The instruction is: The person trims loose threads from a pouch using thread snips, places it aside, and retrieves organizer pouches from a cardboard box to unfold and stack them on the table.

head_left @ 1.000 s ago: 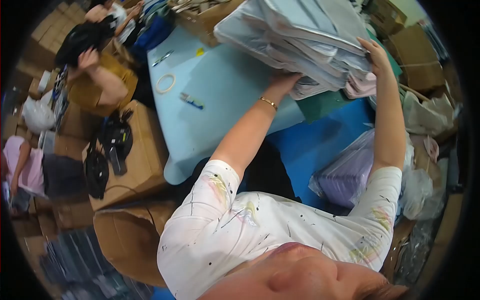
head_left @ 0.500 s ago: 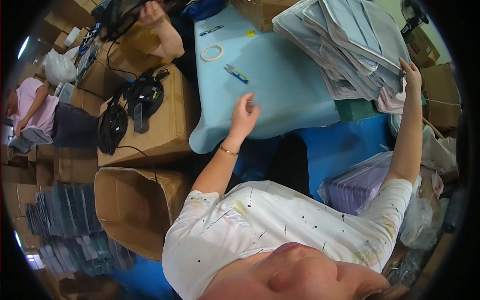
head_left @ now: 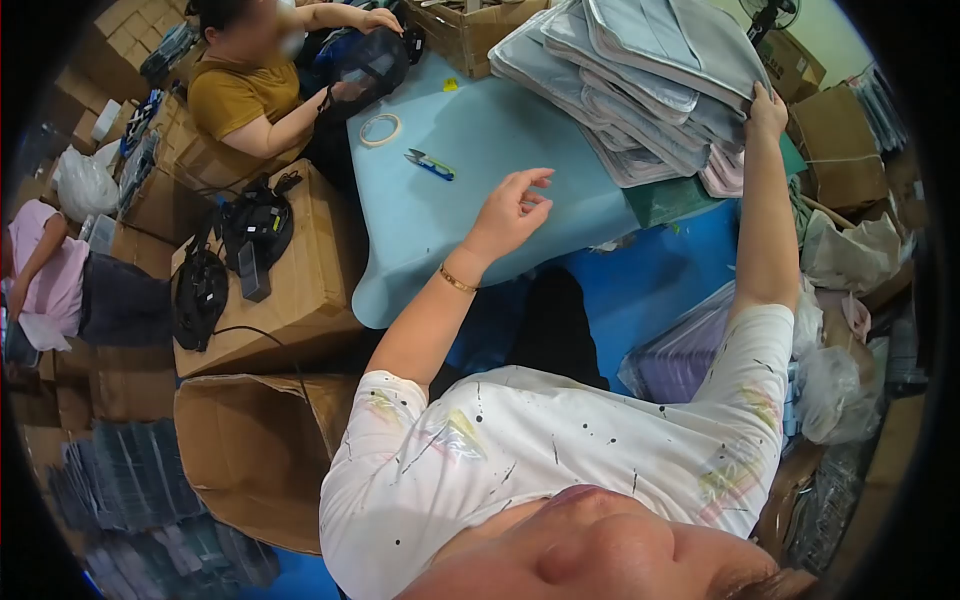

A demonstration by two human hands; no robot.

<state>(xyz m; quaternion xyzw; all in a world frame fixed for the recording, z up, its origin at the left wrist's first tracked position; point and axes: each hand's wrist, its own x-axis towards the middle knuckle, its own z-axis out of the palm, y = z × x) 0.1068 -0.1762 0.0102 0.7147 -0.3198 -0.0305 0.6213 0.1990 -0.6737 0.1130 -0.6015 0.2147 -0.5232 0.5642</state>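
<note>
A tall, uneven stack of flat light-grey fabric pieces with bound edges [head_left: 640,85] lies at the right of the blue-covered table [head_left: 420,225]. My right hand [head_left: 768,112] reaches far out to the stack's right corner, its fingers closed on the edge of a top grey fabric piece. Over the table's near part hangs my left hand [head_left: 515,212], fingers loosely bent and apart, nothing in it. Blue-handled thread snips [head_left: 432,166] lie left of it, with a roll of tape [head_left: 381,130] beyond them. A pinkish piece [head_left: 722,172] shows under the stack.
Across the table's left corner a co-worker in a mustard shirt [head_left: 240,100] handles a dark mesh item [head_left: 370,75]. Black cabled gear [head_left: 258,225] rests on a carton to my left, above an open cardboard box [head_left: 235,440]. Purple plastic-wrapped goods [head_left: 680,365] stand at lower right.
The view has shifted right. My left hand has moved right, nearer the stack, while my right hand stays at the stack's corner. The co-worker has come further into view.
</note>
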